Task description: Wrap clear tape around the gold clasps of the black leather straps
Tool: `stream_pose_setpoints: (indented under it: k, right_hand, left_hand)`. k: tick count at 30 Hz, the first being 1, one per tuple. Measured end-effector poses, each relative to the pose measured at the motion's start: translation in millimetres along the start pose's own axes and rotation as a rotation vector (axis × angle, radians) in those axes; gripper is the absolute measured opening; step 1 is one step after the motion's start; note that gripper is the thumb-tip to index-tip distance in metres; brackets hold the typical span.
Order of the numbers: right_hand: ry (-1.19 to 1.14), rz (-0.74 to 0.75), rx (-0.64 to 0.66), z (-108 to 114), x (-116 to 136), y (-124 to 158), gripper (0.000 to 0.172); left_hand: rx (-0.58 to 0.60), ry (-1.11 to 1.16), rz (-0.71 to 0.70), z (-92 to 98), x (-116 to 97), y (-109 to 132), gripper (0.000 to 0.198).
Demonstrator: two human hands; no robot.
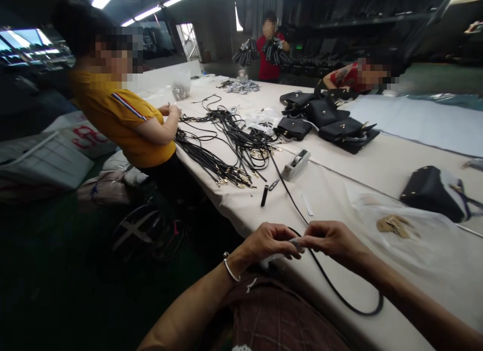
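At the near table edge, my left hand [272, 243] and my right hand [327, 237] meet with their fingers pinched. Between the fingertips is a small greyish-white piece of wrapping [296, 242]; what is inside it is hidden. A thin black strap [332, 285] passes by my fingers, loops under my right forearm and runs up the table toward a pile of black straps [230, 134] with gold-coloured clasps. Whether its end is in the wrapping I cannot tell. Nearby lie a tape dispenser [297, 164], a short black cylinder [264, 195] and a white strip [307, 205].
Several black handbags [341, 124] stand farther back, with another bag [433, 192] at right. A plastic bag [426, 240] with brown pieces [396, 225] lies beside my right arm. A co-worker in yellow [121, 119] stands at left; two people are across the table [339, 182].
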State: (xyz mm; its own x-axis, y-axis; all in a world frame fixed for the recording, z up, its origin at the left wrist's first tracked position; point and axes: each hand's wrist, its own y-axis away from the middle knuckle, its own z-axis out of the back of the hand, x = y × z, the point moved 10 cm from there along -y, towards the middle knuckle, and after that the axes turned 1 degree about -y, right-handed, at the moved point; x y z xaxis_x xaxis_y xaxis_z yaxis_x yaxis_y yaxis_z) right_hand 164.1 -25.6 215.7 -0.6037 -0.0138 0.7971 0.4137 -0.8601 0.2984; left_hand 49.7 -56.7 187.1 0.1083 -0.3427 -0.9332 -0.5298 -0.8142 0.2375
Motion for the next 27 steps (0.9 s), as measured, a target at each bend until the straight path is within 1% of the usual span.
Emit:
stream_pose_setpoints:
  k: [2, 3, 5, 6, 7, 8, 10, 12, 13, 15, 16, 17, 19, 20, 21, 23, 25, 27]
  right_hand:
    - [-0.111, -0.065, -0.032, -17, -4, -17, 0.042]
    - [-0.142, -0.069, -0.009, -27, -2, -24, 0.043]
    - [-0.209, -0.076, 0.121, -51, 4, -35, 0.043]
    - [-0.24, -0.096, 0.207, -62, 6, -38, 0.046]
    - [-0.254, -0.125, 0.283, -71, 8, -40, 0.049]
    - [-0.248, -0.154, 0.33, -76, 10, -42, 0.051]
    - [-0.164, -0.177, 0.333, -79, 15, -47, 0.047]
    - [-0.056, -0.126, 0.318, -84, 28, -53, 0.041]
    - [-0.014, -0.081, 0.332, -91, 38, -56, 0.038]
    - [0.042, -0.007, 0.391, -107, 56, -61, 0.033]
    - [0.051, -0.001, 0.415, -113, 62, -64, 0.031]
    - [0.049, -0.018, 0.426, -116, 65, -68, 0.03]
    - [0.003, -0.094, 0.414, -115, 68, -75, 0.031]
    - [-0.036, -0.133, 0.403, -112, 70, -77, 0.033]
    - [-0.076, -0.162, 0.395, -109, 72, -79, 0.036]
    - [-0.135, -0.19, 0.398, -105, 79, -82, 0.04]
    - [-0.132, -0.205, 0.415, -106, 85, -84, 0.042]
    - [-0.087, -0.217, 0.406, -109, 90, -88, 0.042]
  left_hand:
    - [-0.175, -0.26, -0.16, 25.4, -17, 11, 0.031]
    - [-0.233, -0.418, -0.244, 34.6, -26, 19, 0.027]
    - [-0.289, -0.688, -0.376, 48.1, -36, 33, 0.026]
    - [-0.309, -0.764, -0.412, 56.2, -37, 40, 0.029]
    - [-0.338, -0.789, -0.426, 66.8, -36, 46, 0.033]
    - [-0.374, -0.761, -0.417, 79.6, -35, 52, 0.038]
    - [-0.42, -0.582, -0.339, 104.4, -26, 59, 0.048]
    - [-0.39, -0.344, -0.236, 118.2, -15, 59, 0.05]
    - [-0.351, -0.241, -0.195, 120.4, -10, 58, 0.048]
    - [-0.258, -0.107, -0.151, 121.8, -8, 56, 0.042]
    - [-0.228, -0.068, -0.15, 125.0, -9, 55, 0.044]
    - [-0.215, -0.043, -0.164, 130.8, -12, 55, 0.052]
    - [-0.227, -0.031, -0.228, 148.7, -19, 58, 0.072]
    - [-0.226, -0.046, -0.261, 157.0, -21, 60, 0.076]
    - [-0.204, -0.068, -0.282, 162.3, -22, 60, 0.074]
    - [-0.103, -0.105, -0.252, 162.6, -16, 58, 0.061]
    - [0.034, -0.078, -0.167, 152.1, -6, 53, 0.061]
    - [0.108, 0.019, -0.122, 142.9, -5, 50, 0.061]
